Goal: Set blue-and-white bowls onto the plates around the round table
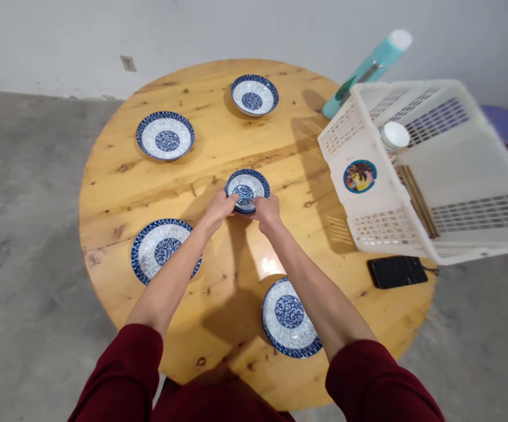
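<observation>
A small stack of blue-and-white patterned dishes sits at the middle of a round wooden table. My left hand grips the stack's left edge and my right hand grips its right edge, fingers curled round the rim. Single blue-and-white plates lie around: one near left, partly under my left forearm, one near right, partly under my right forearm, one far left and one at the far side.
A white plastic basket stands at the table's right edge, holding a small white bowl and chopsticks. Behind it is a teal bottle. A black phone lies near the right rim. Grey concrete floor surrounds the table.
</observation>
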`<state>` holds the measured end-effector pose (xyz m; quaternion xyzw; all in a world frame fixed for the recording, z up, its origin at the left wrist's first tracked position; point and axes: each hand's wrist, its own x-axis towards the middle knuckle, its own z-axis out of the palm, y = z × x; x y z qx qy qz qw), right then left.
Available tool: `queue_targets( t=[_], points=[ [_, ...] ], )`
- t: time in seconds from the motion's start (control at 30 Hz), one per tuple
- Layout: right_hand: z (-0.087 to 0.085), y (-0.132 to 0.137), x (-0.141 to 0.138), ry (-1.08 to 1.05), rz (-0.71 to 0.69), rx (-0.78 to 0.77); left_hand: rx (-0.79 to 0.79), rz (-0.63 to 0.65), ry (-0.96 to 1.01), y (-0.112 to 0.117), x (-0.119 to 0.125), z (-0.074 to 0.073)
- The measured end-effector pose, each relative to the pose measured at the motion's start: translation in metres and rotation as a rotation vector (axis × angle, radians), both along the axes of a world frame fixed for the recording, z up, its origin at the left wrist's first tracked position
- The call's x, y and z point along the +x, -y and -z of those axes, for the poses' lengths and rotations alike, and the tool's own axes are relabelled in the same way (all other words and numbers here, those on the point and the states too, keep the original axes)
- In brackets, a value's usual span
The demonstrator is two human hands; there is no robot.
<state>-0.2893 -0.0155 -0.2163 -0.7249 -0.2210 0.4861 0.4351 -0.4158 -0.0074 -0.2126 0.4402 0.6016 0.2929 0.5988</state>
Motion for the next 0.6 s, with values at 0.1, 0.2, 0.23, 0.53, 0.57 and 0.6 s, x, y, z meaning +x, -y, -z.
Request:
queue_targets(
  t=[0.1, 0.2, 0.23, 0.53, 0.57, 0.6],
  points=[
    [-0.003, 0.004, 0.009, 0.052, -0.106, -0.008, 0.046, 0.070, -0.054, 0.003, -0.009, -0.008],
    [-0.008, 0.010, 0.025, 0.345, -0.237, 0.052, 0.229, 0.045, -0.365, 0.005, -0.020, -0.019],
    [-0.010, 0.013, 0.029, 0.477, -0.270, 0.082, 0.281, 0.044, -0.470, 0.006, -0.023, -0.023],
    [-0.019, 0.014, 0.032, 0.857, -0.395, 0.118, 0.381, 0.178, -0.852, 0.000, -0.011, -0.047],
    [-0.019, 0.014, 0.030, 0.865, -0.397, 0.118, 0.383, 0.171, -0.870, -0.001, -0.010, -0.047],
    [-0.020, 0.014, 0.028, 0.870, -0.395, 0.115, 0.383, 0.159, -0.884, -0.001, -0.009, -0.048]
  ],
)
